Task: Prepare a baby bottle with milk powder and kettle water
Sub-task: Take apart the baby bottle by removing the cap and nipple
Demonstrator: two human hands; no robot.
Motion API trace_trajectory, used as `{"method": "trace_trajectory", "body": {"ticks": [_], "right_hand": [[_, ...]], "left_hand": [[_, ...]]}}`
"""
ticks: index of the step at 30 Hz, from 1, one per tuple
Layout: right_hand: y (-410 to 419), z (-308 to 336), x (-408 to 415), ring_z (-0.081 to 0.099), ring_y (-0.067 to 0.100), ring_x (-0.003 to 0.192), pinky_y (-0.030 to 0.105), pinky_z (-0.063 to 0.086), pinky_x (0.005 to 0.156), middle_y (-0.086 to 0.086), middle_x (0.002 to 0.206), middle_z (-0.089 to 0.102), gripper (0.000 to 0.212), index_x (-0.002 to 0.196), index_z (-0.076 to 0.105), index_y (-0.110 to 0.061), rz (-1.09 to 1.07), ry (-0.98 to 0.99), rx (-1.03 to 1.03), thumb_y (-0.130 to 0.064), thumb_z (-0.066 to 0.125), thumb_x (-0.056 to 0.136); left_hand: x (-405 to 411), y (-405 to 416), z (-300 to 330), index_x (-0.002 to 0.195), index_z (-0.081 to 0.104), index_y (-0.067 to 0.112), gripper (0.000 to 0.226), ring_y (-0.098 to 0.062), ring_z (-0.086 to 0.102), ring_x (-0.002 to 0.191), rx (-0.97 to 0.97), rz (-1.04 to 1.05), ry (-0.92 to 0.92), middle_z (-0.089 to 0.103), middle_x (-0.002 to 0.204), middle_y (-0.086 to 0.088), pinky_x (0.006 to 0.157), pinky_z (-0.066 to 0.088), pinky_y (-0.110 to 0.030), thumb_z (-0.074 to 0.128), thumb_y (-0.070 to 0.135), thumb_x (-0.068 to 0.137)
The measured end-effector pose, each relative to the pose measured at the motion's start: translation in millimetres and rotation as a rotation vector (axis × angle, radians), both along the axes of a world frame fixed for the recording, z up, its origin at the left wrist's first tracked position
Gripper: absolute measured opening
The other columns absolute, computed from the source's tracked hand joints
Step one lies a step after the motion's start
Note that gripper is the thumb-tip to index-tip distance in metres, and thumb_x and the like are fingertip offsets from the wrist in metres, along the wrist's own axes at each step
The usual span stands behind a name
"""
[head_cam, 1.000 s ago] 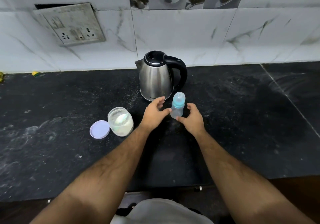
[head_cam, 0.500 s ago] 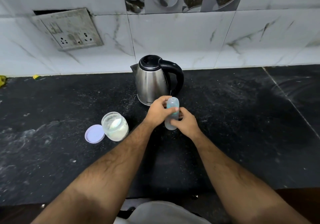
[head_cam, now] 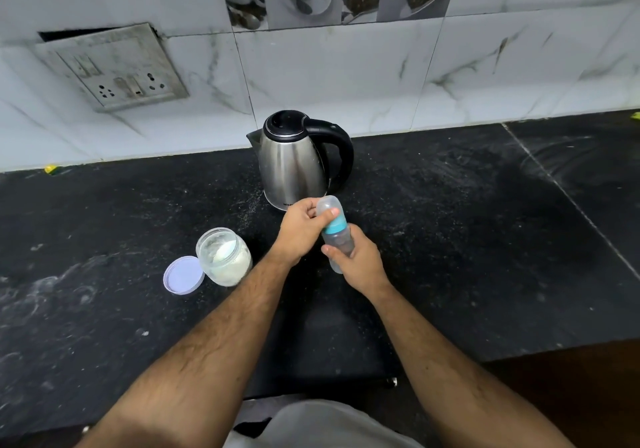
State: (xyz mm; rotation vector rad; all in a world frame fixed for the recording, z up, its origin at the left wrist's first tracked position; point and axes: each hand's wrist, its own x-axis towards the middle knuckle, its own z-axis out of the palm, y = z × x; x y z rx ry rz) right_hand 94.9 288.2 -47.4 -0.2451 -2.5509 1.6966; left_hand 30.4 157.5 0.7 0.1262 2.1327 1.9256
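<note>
- The small clear plastic baby bottle with a teal collar and clear domed cap (head_cam: pixel 335 227) is held tilted above the black speckled stone surface (head_cam: pixel 450 239), its cap end leaning toward 11 o'clock.
- The right hand (head_cam: pixel 356 262) is wrapped around the bottle's lower body, fingers closed on it.
- The left hand (head_cam: pixel 303 227) grips the cap end, thumb pressed against the clear dome.
- The stainless steel electric kettle with a black lid and handle (head_cam: pixel 294 163) stands at 12 o'clock from the bottle, just behind the hands.
- The open clear jar of white milk powder (head_cam: pixel 224 257) sits at 9 o'clock from the hands, well apart from them.
- A round lilac lid (head_cam: pixel 183 275) lies flat, touching the jar at its 8 o'clock side.
</note>
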Motion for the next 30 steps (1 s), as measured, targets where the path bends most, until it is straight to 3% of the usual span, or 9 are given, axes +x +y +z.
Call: {"method": "trace_trajectory", "body": {"ticks": [5, 10, 15, 19, 24, 30], "right_hand": [[-7, 1, 7, 0.065, 0.006, 0.094, 0.025, 0.054, 0.083, -0.01, 0.104, 0.066, 0.042, 0.119, 0.058, -0.023, -0.062, 0.014, 0.007, -0.031, 0.078, 0.083], [-8, 1, 16, 0.062, 0.002, 0.094, 0.017, 0.047, 0.078, -0.011, 0.104, 0.064, 0.044, 0.12, 0.057, -0.021, -0.092, -0.015, 0.032, -0.032, 0.078, 0.083], [0, 1, 30, 0.061, 0.001, 0.088, 0.014, 0.045, 0.073, -0.015, 0.096, 0.061, 0.041, 0.113, 0.054, -0.023, -0.206, -0.038, 0.014, -0.028, 0.08, 0.082], [18, 6, 39, 0.06, 0.002, 0.091, 0.013, 0.045, 0.074, -0.016, 0.1, 0.06, 0.045, 0.119, 0.054, -0.023, -0.299, -0.042, -0.029, -0.026, 0.08, 0.082], [45, 10, 49, 0.064, 0.007, 0.096, 0.024, 0.052, 0.082, -0.014, 0.102, 0.063, 0.045, 0.116, 0.053, -0.029, -0.373, -0.033, -0.054, -0.027, 0.08, 0.08], [68, 12, 53, 0.065, 0.008, 0.098, 0.025, 0.054, 0.084, -0.01, 0.106, 0.065, 0.044, 0.115, 0.055, -0.027, -0.367, -0.018, -0.044, -0.024, 0.081, 0.079]], "left_hand": [[4, 2, 4, 0.106, 0.069, 0.007, 0.024, -0.016, 0.071, 0.083, 0.014, 0.031, 0.009, 0.075, 0.091, -0.009, 0.073, 0.055, -0.029, 0.071, 0.023, 0.089], [2, -3, 6, 0.108, 0.067, 0.008, 0.027, -0.014, 0.07, 0.088, 0.128, 0.094, 0.0, 0.075, 0.091, -0.003, 0.084, 0.057, -0.035, 0.074, 0.024, 0.087], [-3, -3, 2, 0.114, 0.068, 0.013, 0.031, 0.003, 0.066, 0.086, 0.096, 0.145, 0.059, 0.073, 0.099, 0.006, 0.074, 0.051, -0.014, 0.075, 0.021, 0.085], [-5, 0, -23, 0.112, 0.07, 0.018, 0.037, -0.007, 0.068, 0.09, -0.025, 0.182, 0.031, 0.074, 0.101, 0.003, 0.084, 0.054, -0.022, 0.082, 0.023, 0.077], [-11, 17, -46, 0.117, 0.066, 0.02, 0.048, -0.007, 0.067, 0.089, -0.249, 0.075, 0.023, 0.071, 0.098, 0.009, 0.088, 0.052, -0.024, 0.085, 0.019, 0.074], [-26, 35, -60, 0.12, 0.065, 0.019, 0.05, -0.014, 0.066, 0.097, -0.473, 0.0, 0.054, 0.071, 0.107, 0.003, 0.094, 0.051, -0.031, 0.084, 0.02, 0.075]]}}
